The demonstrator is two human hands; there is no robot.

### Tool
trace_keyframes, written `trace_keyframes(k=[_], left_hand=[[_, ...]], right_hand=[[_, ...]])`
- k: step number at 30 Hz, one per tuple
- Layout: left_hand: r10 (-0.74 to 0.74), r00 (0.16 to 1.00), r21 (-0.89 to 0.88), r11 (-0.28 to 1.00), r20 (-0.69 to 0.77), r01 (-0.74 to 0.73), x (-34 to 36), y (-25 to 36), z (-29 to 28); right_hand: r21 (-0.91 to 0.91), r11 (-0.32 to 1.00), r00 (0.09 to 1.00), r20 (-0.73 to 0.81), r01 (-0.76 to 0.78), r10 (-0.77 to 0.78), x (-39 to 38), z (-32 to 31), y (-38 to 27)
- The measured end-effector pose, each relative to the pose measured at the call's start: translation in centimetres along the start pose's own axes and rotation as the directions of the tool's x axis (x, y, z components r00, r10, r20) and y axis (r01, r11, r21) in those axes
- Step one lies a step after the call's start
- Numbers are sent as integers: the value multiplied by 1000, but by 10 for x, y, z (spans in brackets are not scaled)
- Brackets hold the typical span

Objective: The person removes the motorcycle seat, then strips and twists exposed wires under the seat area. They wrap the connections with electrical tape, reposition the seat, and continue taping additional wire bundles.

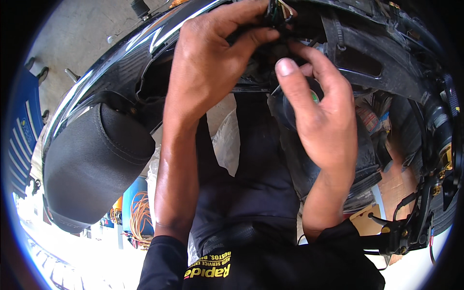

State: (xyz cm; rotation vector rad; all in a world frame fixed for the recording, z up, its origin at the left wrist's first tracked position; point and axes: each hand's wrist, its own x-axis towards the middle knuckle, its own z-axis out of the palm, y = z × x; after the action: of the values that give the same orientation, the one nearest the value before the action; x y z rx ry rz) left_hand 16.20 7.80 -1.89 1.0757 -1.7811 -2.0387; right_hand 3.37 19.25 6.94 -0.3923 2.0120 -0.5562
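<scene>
A thin bundle of wires (281, 13) rises at the top middle, out of the dark cavity in what looks like a motorcycle's bodywork. My left hand (205, 65) reaches over from the left, its thumb and index fingertips closed at the bundle; where exactly they grip is partly hidden in shadow. Lower and to the right is my right hand (326, 104), thumb and index finger apart and curved, nothing visible between them. Behind its palm shows a dark rounded part with a small green patch, mostly covered by the hand.
A padded black seat (96, 164) bulges at the left, beside glossy black panels. Dark plastic trim (357, 53) lies at the upper right. A handlebar assembly with a lever (386, 224) is at the lower right. Orange cable (140, 220) hangs coiled by a blue container at the lower left.
</scene>
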Motion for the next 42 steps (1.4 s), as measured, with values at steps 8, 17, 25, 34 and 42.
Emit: trace_keyframes(k=[8, 17, 25, 34, 42], left_hand=[[-33, 997, -130, 991, -73, 23, -6, 2, 19], [149, 978, -21, 989, 143, -148, -12, -22, -2], [246, 962, 94, 962, 117, -257, -1, -18, -10], [228, 939, 78, 974, -257, -214, -16, -32, 32], [152, 942, 50, 988, -300, -144, -17, -34, 50]], right_hand=[[212, 948, 971, -15, 237, -239, -17, -10, 30], [-339, 774, 662, -402, 534, -633, -1, 2, 28], [-221, 750, 650, -387, 624, -654, -3, -1, 47], [-319, 776, 629, -457, 544, -629, -20, 22, 53], [-430, 743, 591, -452, 512, -669, -14, 6, 53]])
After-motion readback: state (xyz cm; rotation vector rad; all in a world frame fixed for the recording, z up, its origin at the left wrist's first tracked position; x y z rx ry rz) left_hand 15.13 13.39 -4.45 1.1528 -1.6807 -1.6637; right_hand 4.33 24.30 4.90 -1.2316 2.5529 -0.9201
